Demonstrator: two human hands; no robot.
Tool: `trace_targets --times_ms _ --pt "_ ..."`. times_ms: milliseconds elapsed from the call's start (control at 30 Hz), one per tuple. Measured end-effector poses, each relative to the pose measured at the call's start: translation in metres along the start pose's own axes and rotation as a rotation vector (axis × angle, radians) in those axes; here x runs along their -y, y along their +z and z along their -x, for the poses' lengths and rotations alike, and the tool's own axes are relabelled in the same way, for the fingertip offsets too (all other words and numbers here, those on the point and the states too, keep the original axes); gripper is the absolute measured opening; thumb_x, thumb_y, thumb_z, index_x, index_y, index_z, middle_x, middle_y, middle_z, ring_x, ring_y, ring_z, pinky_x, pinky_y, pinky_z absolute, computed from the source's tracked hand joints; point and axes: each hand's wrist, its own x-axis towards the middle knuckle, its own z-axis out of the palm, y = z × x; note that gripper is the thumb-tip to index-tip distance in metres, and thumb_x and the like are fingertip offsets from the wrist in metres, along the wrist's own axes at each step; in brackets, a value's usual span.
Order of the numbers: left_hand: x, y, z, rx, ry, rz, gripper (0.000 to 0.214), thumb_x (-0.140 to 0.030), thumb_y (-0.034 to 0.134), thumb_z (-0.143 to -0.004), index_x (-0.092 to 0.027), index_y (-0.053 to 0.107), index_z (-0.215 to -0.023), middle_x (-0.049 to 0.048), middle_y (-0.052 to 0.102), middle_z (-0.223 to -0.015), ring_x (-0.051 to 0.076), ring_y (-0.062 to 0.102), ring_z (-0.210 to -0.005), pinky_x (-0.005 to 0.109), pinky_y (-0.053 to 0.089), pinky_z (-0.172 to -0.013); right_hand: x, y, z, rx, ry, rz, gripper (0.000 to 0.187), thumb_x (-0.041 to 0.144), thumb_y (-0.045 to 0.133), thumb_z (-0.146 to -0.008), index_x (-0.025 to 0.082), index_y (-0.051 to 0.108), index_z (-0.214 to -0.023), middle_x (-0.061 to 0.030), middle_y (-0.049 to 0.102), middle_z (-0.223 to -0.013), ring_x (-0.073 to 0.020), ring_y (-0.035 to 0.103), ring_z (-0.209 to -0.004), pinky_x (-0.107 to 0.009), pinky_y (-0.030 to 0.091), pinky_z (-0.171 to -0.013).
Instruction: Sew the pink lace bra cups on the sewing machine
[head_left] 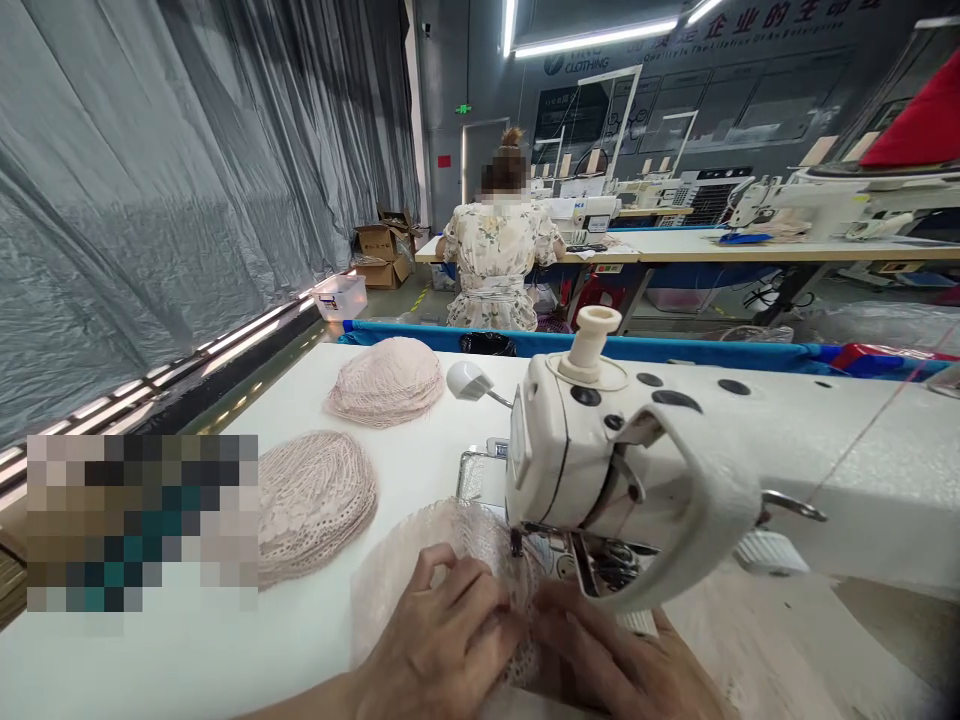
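A white sewing machine (555, 440) stands in front of me, its needle area low at the head's left end. A pale pink lace piece (397, 560) with a scalloped, net-like edge lies flat at the needle area. My left hand (450, 630) rests on this piece with fingers curled, thumb and fingertips gripping its edge near the presser foot. On the other side, my right hand (615, 645) is closed on the lace edge; its fingertips are partly hidden beneath the machine head. The two hands nearly meet in front of the needle.
Two stacks of pink lace pieces, a far stack (386, 382) and a nearer stack (319, 500), lie left on the white table (187, 660). More pale fabric (757, 630) lies at the right. A person (499, 245) sits ahead at another machine table. Cardboard boxes (382, 250) stand by the curtain.
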Motion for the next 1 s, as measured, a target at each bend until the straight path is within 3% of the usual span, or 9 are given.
trace_targets --times_ms 67,267,467,567,633,733,833,900,1000 --pt "0.001 0.000 0.000 -0.010 0.006 0.022 0.025 -0.017 0.038 -0.097 -0.013 0.062 -0.091 0.0038 0.062 -0.083 0.017 0.056 -0.077 0.037 0.034 -0.074 0.000 0.000 -0.001 -0.011 -0.026 0.041 0.027 0.033 0.044 -0.099 0.020 0.062 -0.115 -0.0084 0.074 -0.104 -0.0226 0.068 -0.093 -0.034 0.049 -0.083" --pt "-0.002 0.003 0.002 -0.082 0.014 0.083 0.021 -0.010 0.048 -0.091 -0.015 0.055 -0.071 0.0002 0.063 -0.072 0.013 0.057 -0.071 0.033 0.037 -0.071 0.008 0.011 0.000 -0.087 0.015 -0.081 0.029 0.009 0.038 -0.097 0.021 0.065 -0.097 -0.0043 0.074 -0.106 -0.0162 0.068 -0.083 -0.030 0.048 -0.085" --pt "-0.005 -0.002 -0.001 -0.002 0.008 0.043 0.042 -0.044 0.038 -0.099 -0.014 0.061 -0.080 0.0030 0.059 -0.071 0.016 0.052 -0.067 0.035 0.034 -0.065 0.009 0.007 0.001 0.031 0.017 -0.136 0.034 0.015 0.030 -0.100 0.022 0.062 -0.105 -0.0077 0.072 -0.103 -0.0156 0.067 -0.076 -0.031 0.046 -0.084" --pt "-0.005 -0.003 0.000 -0.013 -0.016 0.044 0.030 -0.034 0.048 -0.094 -0.015 0.059 -0.074 0.0029 0.058 -0.072 0.016 0.052 -0.069 0.034 0.035 -0.065 0.011 0.004 0.001 0.082 0.031 -0.159 0.036 0.013 0.027 -0.101 0.023 0.062 -0.099 -0.0048 0.071 -0.106 -0.0149 0.066 -0.084 -0.031 0.043 -0.089" --pt "-0.004 -0.002 0.000 -0.021 -0.008 0.060 0.025 -0.029 0.051 -0.091 -0.015 0.059 -0.072 0.0034 0.061 -0.077 0.017 0.056 -0.075 0.035 0.037 -0.070 0.012 0.011 0.002 0.023 0.031 -0.143 0.036 0.013 0.028 -0.101 0.023 0.062 -0.095 -0.0033 0.071 -0.107 -0.0139 0.066 -0.085 -0.031 0.041 -0.090" --pt "-0.003 -0.001 0.001 -0.040 0.040 0.060 0.025 -0.027 0.052 -0.090 -0.014 0.057 -0.068 0.0048 0.066 -0.083 0.018 0.060 -0.087 0.036 0.040 -0.079 0.013 0.032 0.007 -0.211 0.034 -0.079 0.038 0.014 0.028 -0.101 0.023 0.063 -0.090 -0.0017 0.075 -0.095 -0.0142 0.067 -0.082 -0.033 0.039 -0.091" --pt "-0.001 -0.001 0.000 -0.068 0.075 0.037 0.027 -0.022 0.050 -0.091 -0.015 0.055 -0.065 0.0047 0.067 -0.082 0.017 0.061 -0.086 0.035 0.042 -0.080 0.013 0.045 0.009 -0.274 0.026 -0.038 0.035 0.013 0.032 -0.100 0.024 0.064 -0.092 -0.0015 0.075 -0.092 -0.0148 0.067 -0.085 -0.034 0.037 -0.091" --pt "-0.001 -0.001 -0.001 -0.064 0.096 0.024 0.036 -0.028 0.044 -0.097 -0.014 0.054 -0.065 0.0055 0.068 -0.082 0.017 0.061 -0.086 0.035 0.041 -0.080 0.013 0.042 0.007 -0.279 0.011 -0.054 0.038 0.013 0.030 -0.101 0.023 0.063 -0.086 -0.0010 0.075 -0.090 -0.0148 0.067 -0.085 -0.033 0.036 -0.091" --pt "-0.001 -0.002 -0.001 -0.039 0.094 0.030 0.056 -0.043 0.023 -0.103 -0.014 0.054 -0.066 0.0066 0.066 -0.080 0.017 0.060 -0.081 0.035 0.040 -0.075 0.014 0.023 0.002 -0.145 0.019 -0.124 0.041 0.012 0.026 -0.101 0.023 0.060 -0.081 -0.0005 0.073 -0.091 -0.0140 0.066 -0.083 -0.033 0.036 -0.090"
